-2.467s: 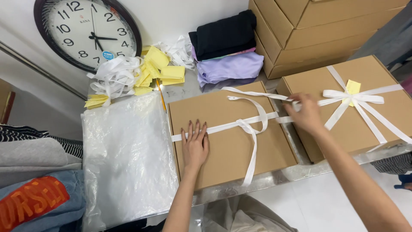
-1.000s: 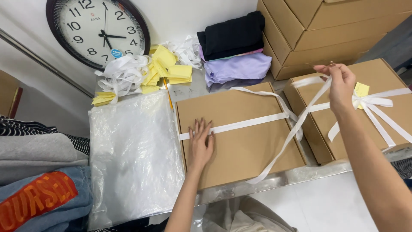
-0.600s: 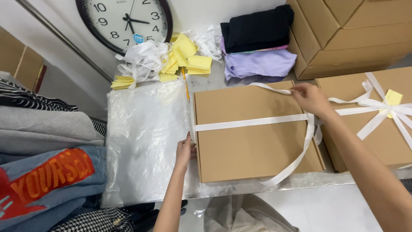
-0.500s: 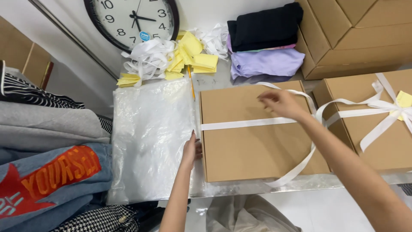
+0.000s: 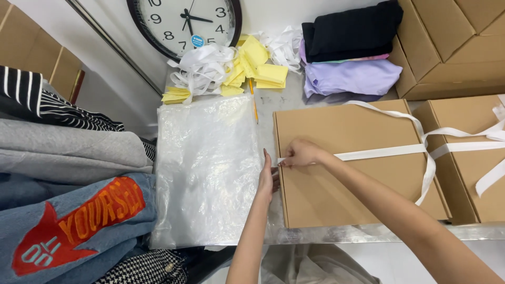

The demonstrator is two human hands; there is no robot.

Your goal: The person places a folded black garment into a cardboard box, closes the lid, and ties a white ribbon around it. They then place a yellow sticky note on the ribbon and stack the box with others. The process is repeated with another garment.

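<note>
Two bare hands are seen at a flat brown cardboard box (image 5: 357,163) on a metal table (image 5: 368,233). A smooth white ribbon (image 5: 379,153) across the lid is pinched by the right hand (image 5: 300,154) near the box's left edge. The left hand (image 5: 266,181), fingers straight and together, is pressed against that edge, beside a crinkled clear plastic bag (image 5: 208,168).

Box (image 5: 363,168) is lying centre on the surface (image 5: 368,234); plastic bags (image 5: 208,168) at 9 o'clock, folded clothes (image 5: 350,52) at 12, second box (image 5: 473,158) at 3.
</note>
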